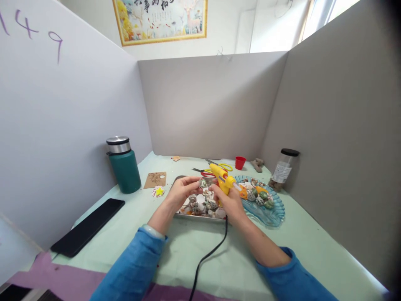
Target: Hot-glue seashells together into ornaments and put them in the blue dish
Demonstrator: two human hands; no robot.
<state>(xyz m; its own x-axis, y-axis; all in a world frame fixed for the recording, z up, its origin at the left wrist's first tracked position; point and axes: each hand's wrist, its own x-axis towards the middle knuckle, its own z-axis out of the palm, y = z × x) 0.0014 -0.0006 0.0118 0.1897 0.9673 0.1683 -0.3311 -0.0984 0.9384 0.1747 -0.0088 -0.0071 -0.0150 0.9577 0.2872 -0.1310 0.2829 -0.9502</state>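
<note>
In my right hand (231, 201) is a yellow hot glue gun (222, 175), with its black cord running down toward the table's front edge. My left hand (184, 190) pinches a small greenish shell (203, 183) between thumb and fingertips. The shell is close to the fingers of my right hand; whether the gun touches it I cannot tell. Below both hands stands a metal tray (200, 217) filled with white, brown and grey shells. To the right of the gun lies a blue scalloped glass plate (272, 218) bearing green and spotted shells.
A teal bottle (125, 171) and a black flat slab (89, 228) are at the left. Brown card (155, 179) and a yellow-starred ornament (159, 191) lie nearer the tray. Behind it are scissors (226, 167) and a red cup (240, 162). A black-lidded jar (283, 170) stands right. Grey partitions surround the table.
</note>
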